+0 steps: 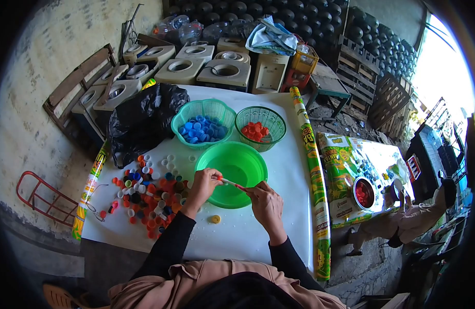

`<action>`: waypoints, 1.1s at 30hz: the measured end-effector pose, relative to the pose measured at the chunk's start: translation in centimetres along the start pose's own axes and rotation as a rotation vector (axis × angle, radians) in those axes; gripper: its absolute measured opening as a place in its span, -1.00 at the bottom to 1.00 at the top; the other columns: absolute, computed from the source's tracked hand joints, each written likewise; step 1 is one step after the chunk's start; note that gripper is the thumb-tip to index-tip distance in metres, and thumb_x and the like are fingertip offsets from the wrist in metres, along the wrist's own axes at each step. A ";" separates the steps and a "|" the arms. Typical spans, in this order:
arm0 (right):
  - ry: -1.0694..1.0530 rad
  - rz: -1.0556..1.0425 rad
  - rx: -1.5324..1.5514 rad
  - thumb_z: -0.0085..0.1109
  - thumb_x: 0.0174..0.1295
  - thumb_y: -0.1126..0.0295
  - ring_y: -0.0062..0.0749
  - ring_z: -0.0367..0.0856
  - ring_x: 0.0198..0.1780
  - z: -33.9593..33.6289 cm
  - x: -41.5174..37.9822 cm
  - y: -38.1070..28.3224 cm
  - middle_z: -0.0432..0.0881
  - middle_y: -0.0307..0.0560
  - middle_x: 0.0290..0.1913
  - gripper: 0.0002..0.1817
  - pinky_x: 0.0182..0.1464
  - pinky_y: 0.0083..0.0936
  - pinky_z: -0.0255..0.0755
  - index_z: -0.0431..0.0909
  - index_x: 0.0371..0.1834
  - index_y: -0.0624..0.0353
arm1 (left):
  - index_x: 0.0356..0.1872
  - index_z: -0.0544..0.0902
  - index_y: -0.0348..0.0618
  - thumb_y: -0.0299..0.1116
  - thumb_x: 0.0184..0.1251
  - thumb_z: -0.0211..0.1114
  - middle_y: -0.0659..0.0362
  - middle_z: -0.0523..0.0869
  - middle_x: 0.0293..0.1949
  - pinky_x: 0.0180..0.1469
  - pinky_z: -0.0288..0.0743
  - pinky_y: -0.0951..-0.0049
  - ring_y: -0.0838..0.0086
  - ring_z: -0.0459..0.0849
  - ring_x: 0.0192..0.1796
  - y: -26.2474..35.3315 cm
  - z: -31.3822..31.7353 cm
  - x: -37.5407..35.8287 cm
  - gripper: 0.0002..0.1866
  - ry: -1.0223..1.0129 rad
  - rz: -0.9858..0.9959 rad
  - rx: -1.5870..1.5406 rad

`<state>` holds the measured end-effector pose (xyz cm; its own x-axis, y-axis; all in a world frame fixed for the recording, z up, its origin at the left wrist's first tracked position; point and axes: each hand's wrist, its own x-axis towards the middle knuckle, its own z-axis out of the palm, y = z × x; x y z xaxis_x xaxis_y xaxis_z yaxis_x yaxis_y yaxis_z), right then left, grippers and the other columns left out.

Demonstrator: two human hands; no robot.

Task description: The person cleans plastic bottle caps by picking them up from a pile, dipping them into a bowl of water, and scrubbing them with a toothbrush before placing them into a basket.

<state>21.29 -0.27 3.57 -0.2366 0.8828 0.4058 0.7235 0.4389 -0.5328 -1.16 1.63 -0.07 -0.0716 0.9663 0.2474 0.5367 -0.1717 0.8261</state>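
Note:
Over the green basin (231,201), a thin white-and-red stick-like tool (231,183) spans the gap between my hands. Its exact kind is too small to tell. My left hand (200,189) is closed at one end of it, with a small red spot showing at the fingertips. The other end sits in the closed fingers of my right hand (266,205). Left of the basin lies a heap of mixed bottle caps (151,198). Behind it, a teal basket (178,116) holds blue caps (199,130), and a dark green basket (276,122) holds red caps (255,132).
On the white table (258,234) lie a single yellow cap (215,219) and a black plastic bag (145,116). Rolled printed sheeting (312,165) edges the right side. Another person (412,221) is at a second table (345,216) with a metal bowl (363,193).

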 end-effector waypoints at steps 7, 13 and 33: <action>-0.056 -0.020 -0.200 0.31 0.23 0.41 -0.23 0.68 -0.27 1.3 1.2 1.9 0.68 -0.25 -0.21 -0.85 -0.27 -0.31 0.54 0.83 -0.21 -0.07 | -0.29 0.62 -0.40 -0.62 0.18 0.48 -0.01 0.77 -0.35 -0.21 0.69 0.43 0.36 0.83 -0.24 -0.8 0.3 0.4 -0.82 -0.023 -0.009 -0.008; 0.049 -0.013 0.038 0.36 0.20 0.37 -0.22 0.71 -0.26 0.4 0.8 0.5 0.71 -0.26 -0.20 -0.86 -0.27 -0.32 0.54 0.83 -0.20 -0.07 | -0.26 0.61 -0.43 -0.59 0.22 0.48 0.01 0.78 -0.28 -0.11 0.72 0.45 0.38 0.84 -0.16 -1.2 0.0 1.0 -0.80 -0.070 -0.069 -0.034; 0.130 -0.081 -0.013 0.34 0.21 0.38 -0.23 0.68 -0.26 1.6 0.5 1.7 0.64 -0.26 -0.26 -0.88 -0.32 -0.29 0.53 0.83 -0.25 -0.11 | -0.13 0.73 -0.32 -0.51 0.01 0.59 0.04 0.82 -0.29 -0.13 0.70 0.42 0.37 0.83 -0.23 -2.2 1.8 0.6 -0.65 0.110 -0.002 0.151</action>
<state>21.31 1.22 1.67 -0.2089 0.8151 0.5403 0.7142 0.5046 -0.4851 -0.87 2.94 -2.61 -0.1597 0.9384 0.3064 0.6560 -0.1311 0.7433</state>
